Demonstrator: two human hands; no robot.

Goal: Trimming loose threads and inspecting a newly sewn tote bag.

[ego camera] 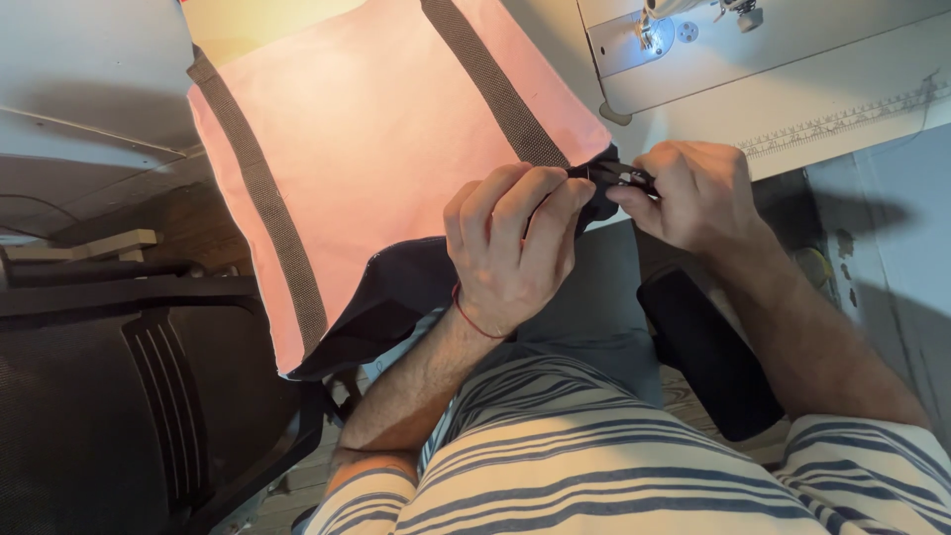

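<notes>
Head view: a black mesh chair (109,416) sits at 8 o'clock, a sewing machine (693,20) at 1 o'clock on a white table (792,99). The left hand (515,248) and right hand (688,193) pinch the pink bag's (376,139) dark corner at centre; fingers hide the small piece gripped.

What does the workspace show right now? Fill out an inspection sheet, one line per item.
Surface: white sewing machine table, ruler strip along its edge.
Job's things: pink bag panel with grey webbing straps and dark lining; small dark part at its corner.
Clutter: nothing seen.
Grips: left hand pinches the lining at the corner; right hand pinches the small dark part.
Cables: nothing seen.
Surroundings: sewing machine above; black chair at left; black armrest.
</notes>
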